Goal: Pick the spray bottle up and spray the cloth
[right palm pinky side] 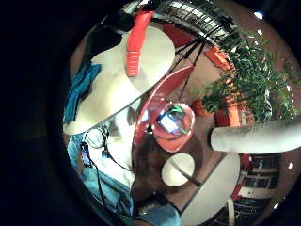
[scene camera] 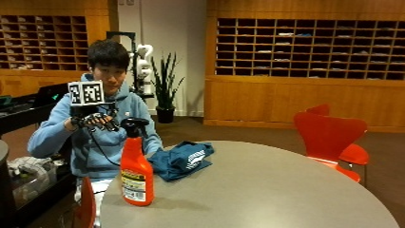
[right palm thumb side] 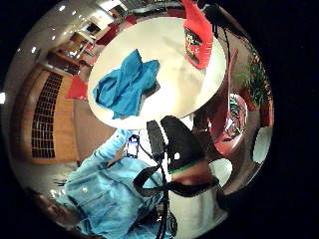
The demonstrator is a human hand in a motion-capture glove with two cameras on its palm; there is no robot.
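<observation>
The fingers (scene camera: pixel 101 121) of the gloved right hand (scene camera: pixel 95 119) are loosely curled and grip nothing. The hand is raised in front of the person's chest, above and behind the table edge, clear of every object. It sits just above and to the side of the spray bottle's black trigger head without touching it.

The spray bottle (scene camera: pixel 136 166) is orange with a printed label and stands upright on the round grey table (scene camera: pixel 265 190), near the edge closest to the person. In the thumb side palm view the bottle (right palm thumb side: pixel 198 35) appears at the table rim, well apart from the cloth (right palm thumb side: pixel 127 82).

The cloth (scene camera: pixel 182 159) is blue, crumpled in a heap, and lies on the table just beside the bottle, between the bottle and the person's torso. The two items are not in contact.

The person wears a light blue hooded top (scene camera: pixel 82 142). An orange chair (scene camera: pixel 329 135) stands at the far side of the table.
</observation>
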